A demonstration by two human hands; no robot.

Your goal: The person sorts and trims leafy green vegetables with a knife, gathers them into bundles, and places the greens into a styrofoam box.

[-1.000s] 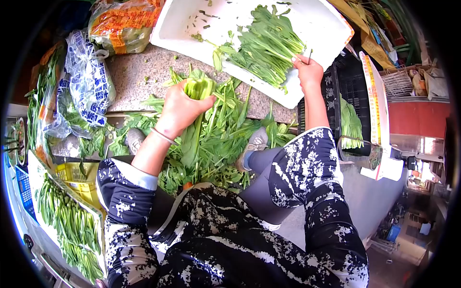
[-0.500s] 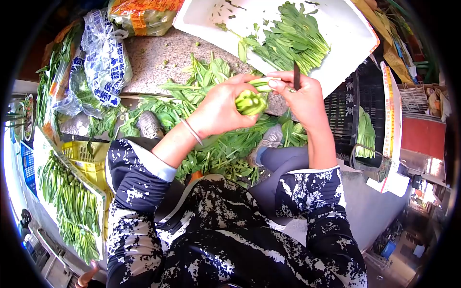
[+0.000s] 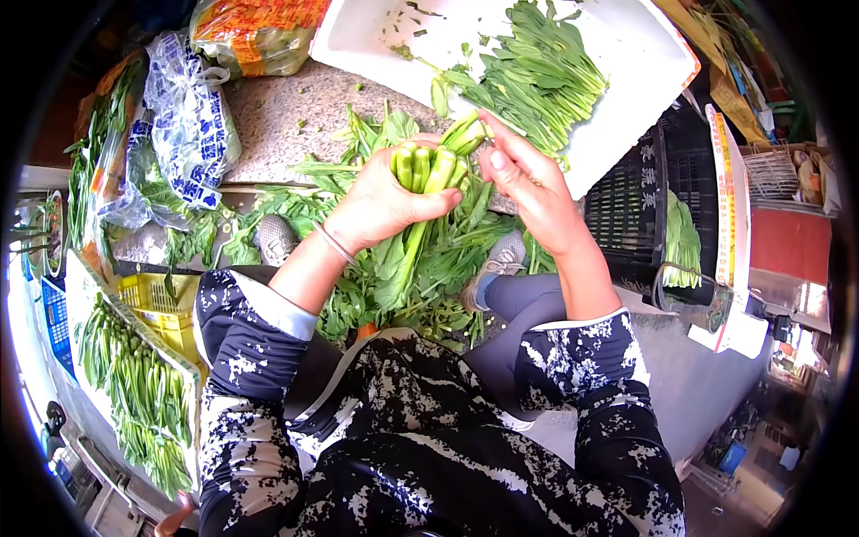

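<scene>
My left hand (image 3: pixel 380 199) is wrapped round a bunch of leafy greens (image 3: pixel 437 170), its thick pale-green stalk ends pointing up and leaves hanging below. A few more stalks (image 3: pixel 465 136) tilt across the top of this bunch. My right hand (image 3: pixel 537 192) is closed at their ends, with index finger and thumb bent close to them. The dark blade seen in this hand earlier cannot be made out now. Loose greens (image 3: pixel 420 282) lie heaped beneath my hands, between my shoes. Ahead, a white foam box (image 3: pixel 626 54) holds a pile of greens (image 3: pixel 546 76).
Bagged vegetables (image 3: pixel 190 121) and an orange-printed bag (image 3: pixel 259 31) stand at the upper left. A black crate (image 3: pixel 622 201) is at right. At left are a yellow crate (image 3: pixel 165 300) and a box of lined-up greens (image 3: pixel 134 394).
My left hand has turned and lowered slightly, so the stalk ends now point up. My right hand has moved a little left and down. The dark blade no longer shows.
</scene>
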